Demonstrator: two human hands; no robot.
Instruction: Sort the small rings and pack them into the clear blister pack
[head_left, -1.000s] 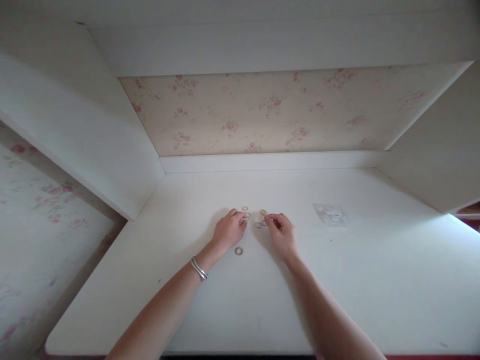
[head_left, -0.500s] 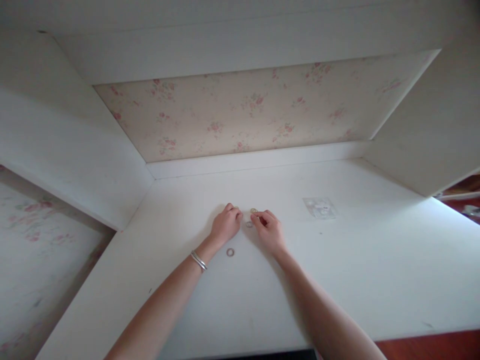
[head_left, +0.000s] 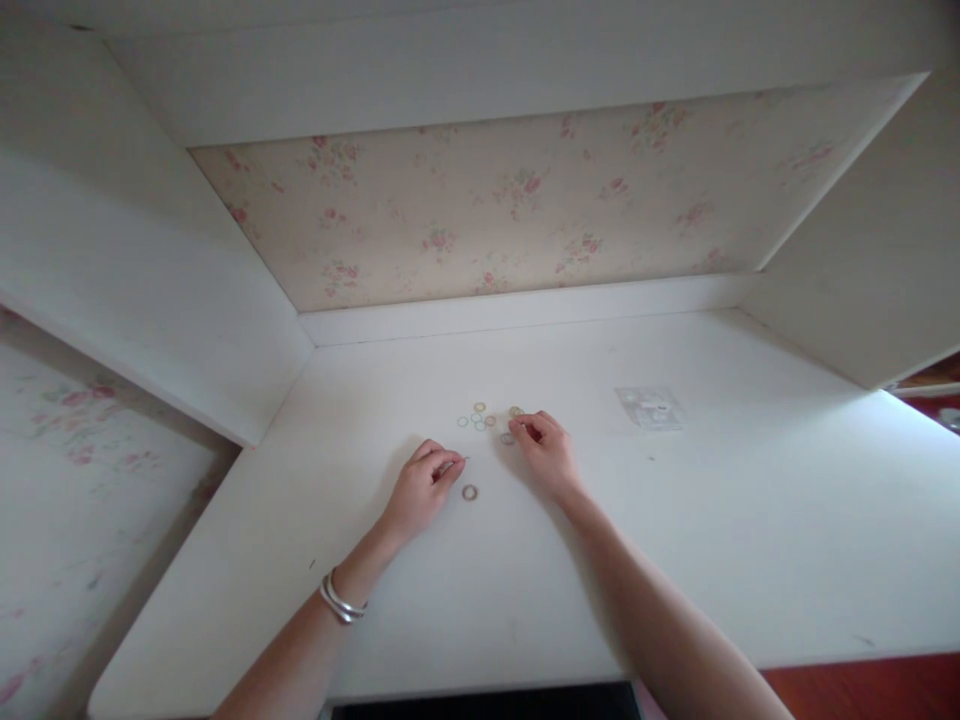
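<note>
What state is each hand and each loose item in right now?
Left hand: grip pinched, apparently on a thin item.
Right hand: fingers curled, tips by the yellow ring; holding unclear.
Yellow ring: lying beyond the right fingertips.
Ring group: lying close together.
Brownish ring: lying apart, nearer the person.
Clear packet: lying flat; open or closed unclear.
Silver bangle: worn on the left arm.

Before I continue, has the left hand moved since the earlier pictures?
Yes: the left hand has drawn back and slightly left, farther from the white rear strip.
</note>
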